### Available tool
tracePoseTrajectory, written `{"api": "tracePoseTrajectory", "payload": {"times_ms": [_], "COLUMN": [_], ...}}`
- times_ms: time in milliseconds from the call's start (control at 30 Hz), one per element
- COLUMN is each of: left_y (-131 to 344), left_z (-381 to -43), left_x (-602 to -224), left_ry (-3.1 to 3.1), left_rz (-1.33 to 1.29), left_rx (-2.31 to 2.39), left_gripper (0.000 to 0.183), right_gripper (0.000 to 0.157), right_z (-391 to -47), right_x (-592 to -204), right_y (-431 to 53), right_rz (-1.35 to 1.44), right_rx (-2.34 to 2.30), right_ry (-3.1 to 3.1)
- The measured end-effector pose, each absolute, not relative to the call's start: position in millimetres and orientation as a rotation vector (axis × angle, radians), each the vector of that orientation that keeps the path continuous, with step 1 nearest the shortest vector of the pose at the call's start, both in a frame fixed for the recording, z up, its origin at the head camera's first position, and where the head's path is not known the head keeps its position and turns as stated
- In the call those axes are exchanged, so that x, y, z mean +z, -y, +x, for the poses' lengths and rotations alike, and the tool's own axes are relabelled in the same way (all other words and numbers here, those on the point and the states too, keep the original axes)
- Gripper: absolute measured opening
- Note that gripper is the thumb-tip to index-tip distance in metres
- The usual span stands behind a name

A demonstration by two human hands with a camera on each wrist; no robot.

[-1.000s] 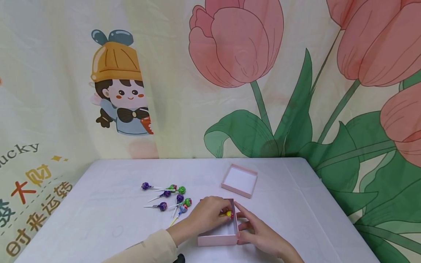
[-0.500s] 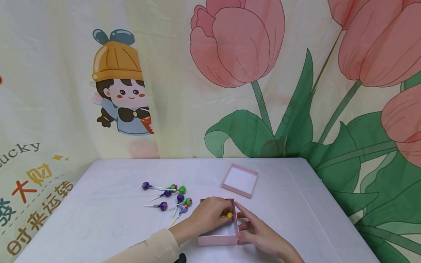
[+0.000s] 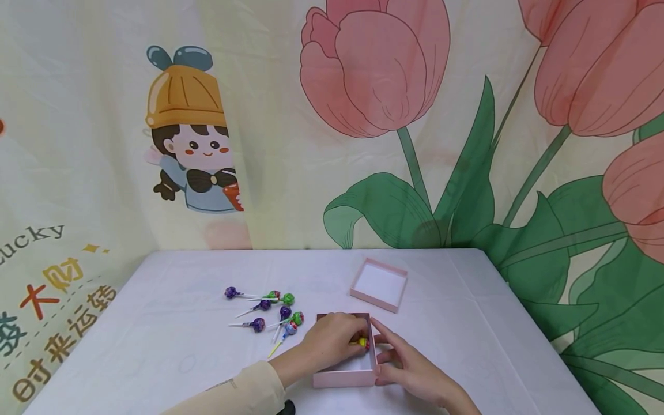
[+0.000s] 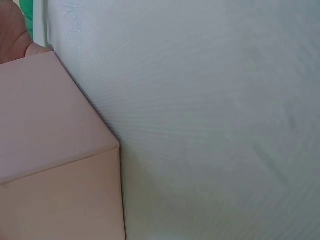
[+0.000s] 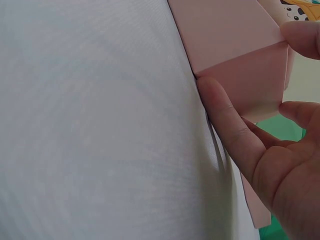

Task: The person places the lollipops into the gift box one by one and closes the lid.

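Observation:
In the head view my left hand point(image 3: 334, 340) reaches into an open pink box point(image 3: 343, 378), its fingers pinching a lollipop point(image 3: 363, 343) with a yellow and red head. The hand hides the lollipop's stick and much of the box's inside. My right hand point(image 3: 407, 366) rests against the outside of the box's right wall, thumb near the front corner and index finger towards the back one. In the right wrist view its fingertips point(image 5: 212, 92) touch the pink side, one low down by the tablecloth.
Left of the box, several lollipops lie scattered, among them a purple one point(image 3: 257, 325), a green one point(image 3: 287, 298) and a blue one point(image 3: 290, 328). Behind the box lies a shallow pink lid point(image 3: 378, 285), white inside up. A printed curtain point(image 3: 280, 144) hangs behind the white table point(image 3: 181, 346).
Inside the box, my left hand and the yellow and red lollipop have shifted slightly towards the near side. My right hand keeps its place against the box wall.

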State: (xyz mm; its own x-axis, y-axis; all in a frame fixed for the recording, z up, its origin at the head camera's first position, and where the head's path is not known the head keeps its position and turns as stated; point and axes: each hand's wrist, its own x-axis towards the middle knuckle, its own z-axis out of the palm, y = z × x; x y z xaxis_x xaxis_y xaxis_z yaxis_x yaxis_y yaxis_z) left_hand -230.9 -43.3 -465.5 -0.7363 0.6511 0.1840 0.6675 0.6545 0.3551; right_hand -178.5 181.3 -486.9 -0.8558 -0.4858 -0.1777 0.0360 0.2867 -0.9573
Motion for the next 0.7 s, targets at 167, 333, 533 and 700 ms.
{"api": "tracePoseTrajectory", "payload": {"times_ms": [167, 333, 533, 700], "left_y": [43, 46, 55, 71], "left_z": [-230, -229, -231, -237], "left_x": [-464, -461, -447, -429], "left_ry": [2.821, 2.790, 2.734, 2.695], "left_rz": [-1.120, -1.145, -1.148, -1.062], "left_rx": [-0.652, -0.690, -0.719, -0.651], "left_gripper": [0.012, 0.013, 0.016, 0.018], "right_gripper": [0.084, 0.084, 0.085, 0.085], "right_z": [-179, -179, -179, -179], "right_x": [-488, -490, -489, -486], "right_y": [-182, -182, -181, -179], "right_rz": [-0.400, -0.425, -0.438, -0.383], "right_rx": [-1.608, -1.624, -1.617, -1.583], "right_ry": [-2.108, -2.089, -2.113, -2.144]}}
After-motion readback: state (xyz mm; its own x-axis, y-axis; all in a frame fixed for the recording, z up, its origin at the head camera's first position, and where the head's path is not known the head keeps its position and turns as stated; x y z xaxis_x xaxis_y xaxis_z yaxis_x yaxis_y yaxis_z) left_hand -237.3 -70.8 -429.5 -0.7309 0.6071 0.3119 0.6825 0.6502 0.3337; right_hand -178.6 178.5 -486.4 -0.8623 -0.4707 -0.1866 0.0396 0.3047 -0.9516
